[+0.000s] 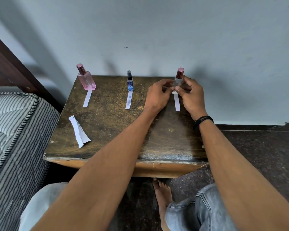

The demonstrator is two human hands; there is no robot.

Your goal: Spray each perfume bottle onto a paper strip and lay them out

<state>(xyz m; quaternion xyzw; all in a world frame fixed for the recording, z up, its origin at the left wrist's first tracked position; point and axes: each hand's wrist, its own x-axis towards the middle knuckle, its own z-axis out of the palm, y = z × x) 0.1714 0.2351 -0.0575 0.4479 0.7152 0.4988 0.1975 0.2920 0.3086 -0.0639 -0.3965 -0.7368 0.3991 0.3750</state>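
Head view: clear glass perfume bottle with maroon cap (178,80), upper right of centre, is pinched by right hand (191,95); left hand (158,95) fingertips nip the white paper strip (176,101) below it, seemingly aligning them like the pink bottle (86,79) and blue bottle (130,83) pairs.

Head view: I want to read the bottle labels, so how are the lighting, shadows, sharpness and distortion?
Head view: soft, even light; blurred shadows of bottles and hands fall on the wall behind. A dull sheen lies on the table front. Wide-angle bending curves the table edges and stretches the forearms. Focus is fair, yet the blue bottle label is too small to read.
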